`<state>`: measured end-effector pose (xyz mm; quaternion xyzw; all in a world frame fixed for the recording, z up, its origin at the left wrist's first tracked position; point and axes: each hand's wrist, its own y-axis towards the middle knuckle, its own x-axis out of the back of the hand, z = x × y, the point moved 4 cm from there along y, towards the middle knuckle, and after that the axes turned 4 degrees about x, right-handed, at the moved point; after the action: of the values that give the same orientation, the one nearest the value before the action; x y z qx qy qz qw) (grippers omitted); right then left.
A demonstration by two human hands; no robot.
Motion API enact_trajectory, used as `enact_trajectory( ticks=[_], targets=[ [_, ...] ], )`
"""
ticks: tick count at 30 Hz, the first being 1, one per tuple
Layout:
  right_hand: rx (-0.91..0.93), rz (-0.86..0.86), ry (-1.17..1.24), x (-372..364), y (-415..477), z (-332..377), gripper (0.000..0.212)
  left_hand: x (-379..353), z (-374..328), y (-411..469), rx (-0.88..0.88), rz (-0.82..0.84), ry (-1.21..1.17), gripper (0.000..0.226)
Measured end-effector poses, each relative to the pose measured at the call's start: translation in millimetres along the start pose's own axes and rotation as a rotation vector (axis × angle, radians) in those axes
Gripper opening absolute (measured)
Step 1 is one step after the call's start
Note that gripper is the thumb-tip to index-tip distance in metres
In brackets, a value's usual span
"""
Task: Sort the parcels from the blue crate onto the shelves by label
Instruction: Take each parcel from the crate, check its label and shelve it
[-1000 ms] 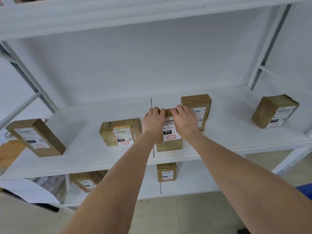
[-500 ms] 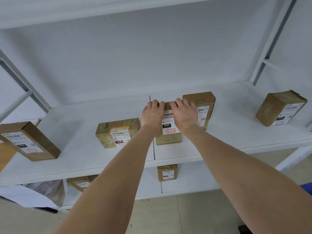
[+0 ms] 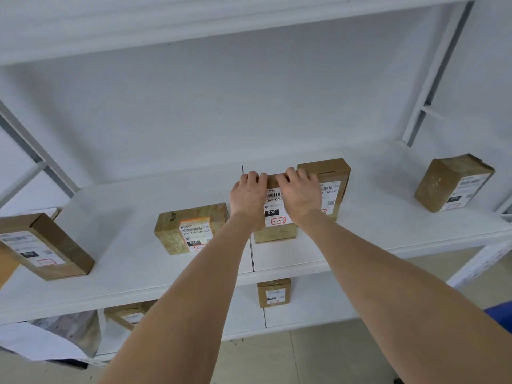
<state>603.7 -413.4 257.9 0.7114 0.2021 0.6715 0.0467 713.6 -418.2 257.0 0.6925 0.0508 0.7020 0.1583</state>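
A small brown cardboard parcel (image 3: 274,217) with a white label reading 060 stands on the white middle shelf (image 3: 124,225). My left hand (image 3: 247,196) grips its upper left side and my right hand (image 3: 300,195) grips its upper right side, fingers curled over its top edge. Directly behind it on the right stands a taller brown parcel (image 3: 331,176). To the left lies a parcel labelled 010 (image 3: 191,228). A corner of the blue crate (image 3: 500,317) shows at the lower right.
More parcels stand on the same shelf at the far left (image 3: 44,245) and far right (image 3: 453,181). The lower shelf holds a small parcel (image 3: 273,292), another one (image 3: 130,314) and a grey plastic bag (image 3: 74,331). An upper shelf (image 3: 194,26) hangs overhead.
Both hands have pushed the 060 parcel farther back on the shelf, up against the taller parcel behind it. The view has shifted slightly.
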Motion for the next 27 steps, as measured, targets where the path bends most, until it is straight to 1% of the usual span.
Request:
enact_trajectory(
  ticks=[3, 6, 10, 14, 16, 18, 21, 24, 27],
  targets=[
    [-0.003, 0.004, 0.012, -2, -1, 1, 0.036, -1, 1, -2, 0.000, 0.006, -0.027, 0.064],
    [0.000, 0.018, 0.034, 0, -3, 2, 0.040, -2, 3, -5, -0.009, 0.022, -0.070, 0.068],
    [-0.020, 0.043, 0.087, 3, -11, 1, 0.054, -2, 4, -6, 0.016, 0.088, -0.113, 0.071],
    [-0.050, 0.068, 0.092, 10, -23, -1, 0.064, 4, 2, -10, 0.045, 0.133, -0.091, 0.085],
    [-0.057, 0.074, 0.077, 14, -26, -4, 0.069, 11, 0, -12, 0.043, 0.127, -0.069, 0.082],
    [-0.067, 0.073, 0.072, 17, -32, -7, 0.071, 20, -7, -14, 0.022, 0.112, -0.069, 0.071],
    [-0.118, 0.067, 0.065, 22, -50, -22, 0.061, 28, -29, -18, -0.043, 0.073, -0.074, 0.058],
    [-0.189, 0.086, 0.052, 27, -79, -51, 0.061, 32, -69, -26, -0.120, 0.076, -0.072, 0.058],
    [-0.264, 0.122, 0.028, 29, -118, -86, 0.064, 30, -120, -42, -0.196, 0.131, -0.066, 0.059]
  ],
)
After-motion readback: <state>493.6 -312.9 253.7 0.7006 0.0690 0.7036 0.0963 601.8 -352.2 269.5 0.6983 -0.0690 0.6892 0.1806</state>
